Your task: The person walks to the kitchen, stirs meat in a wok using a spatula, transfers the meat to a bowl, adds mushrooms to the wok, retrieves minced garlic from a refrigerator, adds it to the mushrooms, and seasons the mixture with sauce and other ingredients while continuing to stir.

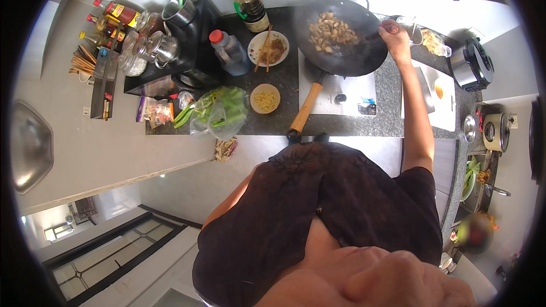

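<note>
My right hand (pixel 394 37) is over the right rim of a dark wok (pixel 341 62), its fingers curled. Whether a utensil handle is inside that hand is too unclear to tell. Sliced mushrooms (pixel 330 30) lie in the wok, mostly left of its middle. The wok sits on a white cooktop (pixel 337 102), and its wooden handle (pixel 308 108) points towards me. Left of it are a white bowl (pixel 256 44) of food with chopsticks (pixel 268 47) across it, and a small bowl of chopped yellowish pieces (pixel 265 99). My left hand is out of view, behind my body.
A red-capped jug (pixel 229 53), a green-capped bottle (pixel 252 10) and bagged green vegetables (pixel 219 108) stand left. To the right, a cleaver (pixel 423 87) and an orange-yellow piece (pixel 439 88) lie on a white cutting board (pixel 445 115), with an electric cooker (pixel 472 65) beyond.
</note>
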Demonstrator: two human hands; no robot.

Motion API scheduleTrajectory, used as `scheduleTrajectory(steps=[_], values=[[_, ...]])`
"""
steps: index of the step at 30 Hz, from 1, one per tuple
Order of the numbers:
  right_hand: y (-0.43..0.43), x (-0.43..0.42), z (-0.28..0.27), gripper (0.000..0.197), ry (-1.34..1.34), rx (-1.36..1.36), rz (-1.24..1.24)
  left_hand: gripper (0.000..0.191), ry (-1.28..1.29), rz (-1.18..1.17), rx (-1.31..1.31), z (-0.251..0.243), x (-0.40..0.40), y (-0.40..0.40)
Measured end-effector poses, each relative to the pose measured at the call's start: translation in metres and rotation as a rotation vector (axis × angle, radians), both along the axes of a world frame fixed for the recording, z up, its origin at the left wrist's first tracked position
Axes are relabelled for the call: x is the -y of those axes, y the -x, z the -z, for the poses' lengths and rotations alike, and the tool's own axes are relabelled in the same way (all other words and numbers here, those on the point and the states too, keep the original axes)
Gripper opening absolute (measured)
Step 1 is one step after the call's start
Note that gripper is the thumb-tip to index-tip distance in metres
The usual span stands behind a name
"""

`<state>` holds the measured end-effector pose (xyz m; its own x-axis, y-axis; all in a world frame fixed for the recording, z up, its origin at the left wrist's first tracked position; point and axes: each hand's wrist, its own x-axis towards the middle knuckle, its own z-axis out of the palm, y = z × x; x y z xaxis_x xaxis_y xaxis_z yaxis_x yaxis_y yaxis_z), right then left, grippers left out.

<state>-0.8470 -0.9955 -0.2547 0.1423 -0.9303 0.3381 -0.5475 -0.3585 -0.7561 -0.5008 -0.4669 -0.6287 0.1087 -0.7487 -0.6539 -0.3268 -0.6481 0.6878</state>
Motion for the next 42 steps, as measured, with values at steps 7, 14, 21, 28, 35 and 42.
scheduleTrajectory(steps=[7,14,21,28,35,42], values=[[-0.056,-0.030,-0.019,0.027,0.012,-0.020,-0.668,0.030,-0.006,-0.027,-0.008,0.006,-0.006,-0.010],[-0.090,-0.077,0.011,0.014,0.238,-0.468,-0.845,0.031,-0.004,0.020,-0.022,0.011,0.006,-0.024],[-0.103,-0.168,-0.012,0.016,0.104,-0.519,-0.976,0.033,-0.017,0.063,-0.036,0.017,0.015,-0.035],[-0.084,-0.108,0.019,0.017,0.184,-0.612,-0.644,0.035,-0.018,0.114,-0.036,0.018,0.025,-0.046],[-0.107,-0.135,0.034,0.019,0.256,-0.609,-0.747,0.036,-0.014,0.148,-0.038,0.022,0.032,-0.055],[-0.076,-0.076,-0.003,0.017,0.021,0.017,-0.066,0.038,0.003,0.180,-0.037,0.024,0.036,-0.063]])
